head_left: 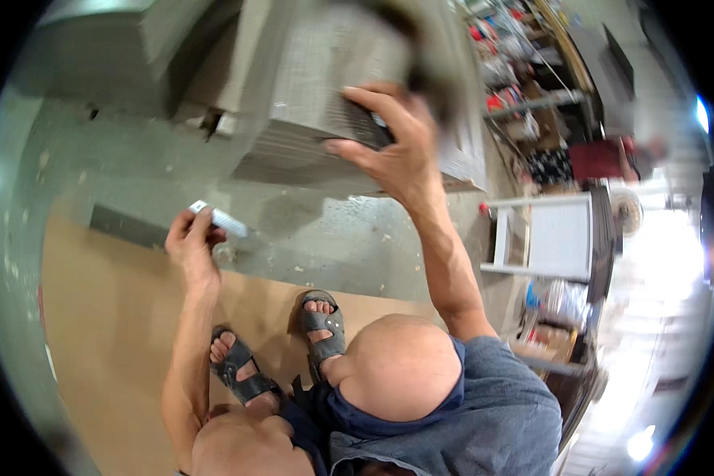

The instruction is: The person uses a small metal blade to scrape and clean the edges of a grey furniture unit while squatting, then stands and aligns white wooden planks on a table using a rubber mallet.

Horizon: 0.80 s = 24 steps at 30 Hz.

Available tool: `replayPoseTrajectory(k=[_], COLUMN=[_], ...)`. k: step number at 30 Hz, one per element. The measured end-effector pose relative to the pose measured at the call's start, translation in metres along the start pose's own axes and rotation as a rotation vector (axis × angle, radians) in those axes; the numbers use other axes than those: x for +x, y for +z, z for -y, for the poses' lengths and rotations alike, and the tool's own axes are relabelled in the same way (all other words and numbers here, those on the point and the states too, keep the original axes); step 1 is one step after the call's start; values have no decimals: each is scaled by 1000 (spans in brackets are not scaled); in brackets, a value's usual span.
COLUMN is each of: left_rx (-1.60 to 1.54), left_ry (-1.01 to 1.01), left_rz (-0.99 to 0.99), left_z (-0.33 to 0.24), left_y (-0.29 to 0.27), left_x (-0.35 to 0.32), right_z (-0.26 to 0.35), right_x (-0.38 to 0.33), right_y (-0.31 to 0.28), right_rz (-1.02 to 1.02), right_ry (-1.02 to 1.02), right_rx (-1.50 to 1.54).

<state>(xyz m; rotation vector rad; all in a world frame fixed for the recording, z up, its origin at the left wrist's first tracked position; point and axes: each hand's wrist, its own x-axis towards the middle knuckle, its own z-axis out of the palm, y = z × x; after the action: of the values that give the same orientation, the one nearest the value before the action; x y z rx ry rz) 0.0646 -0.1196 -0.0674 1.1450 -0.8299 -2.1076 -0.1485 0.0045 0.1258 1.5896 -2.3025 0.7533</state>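
Note:
My left hand (193, 244) is closed in a pinch on a small pale strip (228, 223), white with faint bluish marks; its kind is unclear. It hangs low over the floor, left of the stack. My right hand (401, 143) reaches forward to a stack of grey flat sheets (293, 151), which looks like cardboard. Thumb and fingers curve around a small dark piece (365, 119) against the stack's near side; I cannot make out its kind. Beyond that hand, a dark rounded shape (436, 67) is smeared by motion.
A brown cardboard sheet (111, 317) lies under my sandalled feet. Another grey stack (95, 55) stands at the far left. To the right are a white-framed stand (559, 238), shelves with packaged goods (523, 79) and a person in dark red (603, 159).

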Motion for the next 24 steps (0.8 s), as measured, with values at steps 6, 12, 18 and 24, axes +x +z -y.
replayPoseTrajectory(k=[6, 12, 18, 24], left_rx=[-37, -23, 11, 107], left_ry=[-35, -34, -22, -21], left_rz=[36, 57, 32, 1], left_z=[4, 3, 0, -8], left_y=[-2, -4, -3, -2], left_x=[-1, -6, -12, -15], right_z=[-12, -12, -15, -17], right_x=[-3, -6, -6, -1], right_y=[-5, -8, -9, -7], right_rz=[8, 21, 20, 48], right_ry=[-2, -2, -15, -18], right_rx=[116, 156, 117, 159])
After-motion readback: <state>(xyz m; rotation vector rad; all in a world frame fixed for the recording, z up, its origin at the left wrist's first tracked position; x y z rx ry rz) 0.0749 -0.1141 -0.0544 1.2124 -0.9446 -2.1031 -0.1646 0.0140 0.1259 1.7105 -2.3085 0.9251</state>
